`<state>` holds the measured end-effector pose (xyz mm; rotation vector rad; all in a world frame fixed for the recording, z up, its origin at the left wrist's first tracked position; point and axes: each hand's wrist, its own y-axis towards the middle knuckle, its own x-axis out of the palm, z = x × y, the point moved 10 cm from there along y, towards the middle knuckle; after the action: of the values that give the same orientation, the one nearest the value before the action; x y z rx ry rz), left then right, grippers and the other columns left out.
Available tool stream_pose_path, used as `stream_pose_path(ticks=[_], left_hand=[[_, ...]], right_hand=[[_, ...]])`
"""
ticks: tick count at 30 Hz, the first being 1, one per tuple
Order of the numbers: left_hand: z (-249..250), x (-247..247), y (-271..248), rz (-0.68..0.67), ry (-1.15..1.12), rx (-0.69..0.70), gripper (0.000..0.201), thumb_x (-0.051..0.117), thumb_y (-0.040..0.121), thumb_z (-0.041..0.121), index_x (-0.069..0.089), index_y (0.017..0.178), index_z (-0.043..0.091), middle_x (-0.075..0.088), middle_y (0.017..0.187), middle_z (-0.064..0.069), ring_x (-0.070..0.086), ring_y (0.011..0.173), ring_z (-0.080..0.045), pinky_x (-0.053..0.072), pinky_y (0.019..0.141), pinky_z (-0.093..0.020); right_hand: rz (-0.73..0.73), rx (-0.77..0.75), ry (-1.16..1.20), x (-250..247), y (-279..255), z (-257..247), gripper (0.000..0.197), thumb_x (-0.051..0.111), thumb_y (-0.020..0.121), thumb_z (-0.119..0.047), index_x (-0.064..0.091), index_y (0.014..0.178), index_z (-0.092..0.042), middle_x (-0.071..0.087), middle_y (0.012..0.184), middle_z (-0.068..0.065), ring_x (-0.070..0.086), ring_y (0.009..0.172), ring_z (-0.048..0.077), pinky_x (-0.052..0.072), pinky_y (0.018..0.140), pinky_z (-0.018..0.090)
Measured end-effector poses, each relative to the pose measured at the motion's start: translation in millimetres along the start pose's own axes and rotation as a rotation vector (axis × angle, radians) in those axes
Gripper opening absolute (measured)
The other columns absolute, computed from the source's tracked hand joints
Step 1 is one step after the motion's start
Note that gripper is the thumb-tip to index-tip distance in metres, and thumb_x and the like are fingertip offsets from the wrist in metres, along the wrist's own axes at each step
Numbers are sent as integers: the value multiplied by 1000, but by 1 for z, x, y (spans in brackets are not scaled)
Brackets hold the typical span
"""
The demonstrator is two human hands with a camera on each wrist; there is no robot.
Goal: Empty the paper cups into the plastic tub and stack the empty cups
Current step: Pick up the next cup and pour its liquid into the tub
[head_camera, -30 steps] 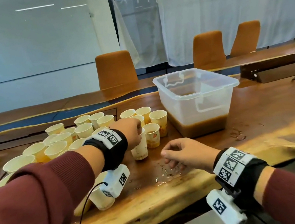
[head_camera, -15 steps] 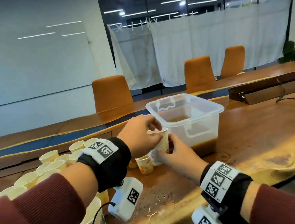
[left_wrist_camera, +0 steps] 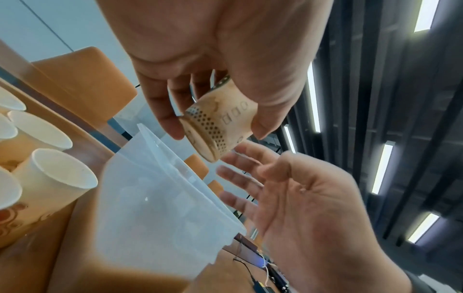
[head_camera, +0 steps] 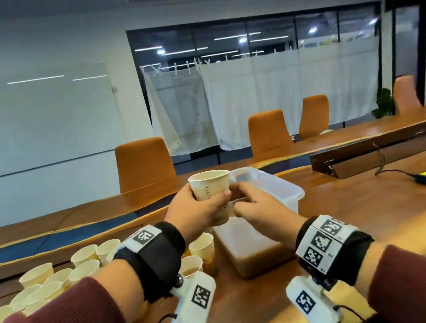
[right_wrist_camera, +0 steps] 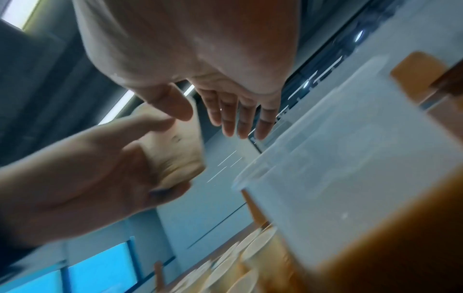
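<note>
Holding a cup point(head_camera: 210, 190) upright at frame centre, left hand point(head_camera: 198, 214) fingers wrapping it, beside the tub point(head_camera: 275, 187); right hand point(head_camera: 259, 210) reaching under it, fingers straight, holding nothing.

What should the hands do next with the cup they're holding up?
Probably carry the paper cup a little to the right and tip it over the plastic tub. The left hand grips it upright beside the tub's near corner, not yet over the opening, and brown liquid already sits in the tub. The right hand is open next to the cup, so it may take the cup first.
</note>
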<state>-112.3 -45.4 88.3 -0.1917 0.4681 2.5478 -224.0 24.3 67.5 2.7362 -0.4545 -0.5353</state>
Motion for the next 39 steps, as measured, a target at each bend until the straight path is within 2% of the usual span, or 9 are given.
stream_pose_path(ticks=[3,5,7,10,14,20,26,30,39], left_hand=[[-2,-6,15,21,65,17,42,83,84,27,60,119,21,71,102,0,68,87,-8,52,54,-13],[-8,-9,23,24,118,9,42,82,85,26,59,119,21,70,102,-1,66,85,-9,53,55,-14],[-18,-14,32,39,210,6,49,84,82,32,57,122,22,69,106,1,66,91,-11,60,68,-23],[-31,-21,45,75,307,-16,64,87,77,39,48,126,25,65,109,5,65,96,-11,62,77,-31],[-38,-22,56,67,320,-23,73,87,78,32,35,129,27,59,110,1,65,93,-16,64,66,-33],[-46,-12,69,50,462,9,63,87,76,38,44,121,30,63,106,3,68,92,-18,64,74,-41],[-34,0,75,47,600,113,57,84,79,34,49,124,32,64,106,7,61,86,-3,53,66,-18],[-29,3,79,40,687,142,60,82,78,35,50,129,31,64,107,7,63,90,-8,58,72,-26],[-21,-1,83,33,837,163,66,79,80,35,49,138,32,59,117,3,61,99,-18,59,90,-39]], right_hand=[[150,51,-252,-53,29,14,25,51,98,-11,65,118,-10,65,101,0,59,95,18,44,74,8],[247,129,-511,-89,50,35,27,52,99,-21,66,119,-11,66,115,11,58,108,26,50,94,26],[223,276,-782,-108,66,66,44,48,101,-44,58,136,-19,56,140,11,47,132,34,41,110,44],[107,433,-998,-110,76,109,81,33,95,-75,37,157,-23,41,159,10,36,146,36,31,118,49],[10,488,-1061,-105,72,120,90,25,93,-82,23,165,-27,25,168,12,31,150,37,29,119,50],[-25,542,-1098,-108,72,129,81,22,92,-78,45,156,-33,19,169,11,26,149,39,25,118,54],[-24,566,-1095,-110,74,136,89,21,81,-81,52,151,-36,12,172,6,24,149,43,24,118,59],[-5,571,-1094,-112,73,136,99,19,75,-83,45,156,-32,12,173,4,24,149,42,24,119,58],[-52,540,-1135,-105,69,126,76,22,95,-71,53,152,-30,8,174,11,16,155,38,19,121,54]])
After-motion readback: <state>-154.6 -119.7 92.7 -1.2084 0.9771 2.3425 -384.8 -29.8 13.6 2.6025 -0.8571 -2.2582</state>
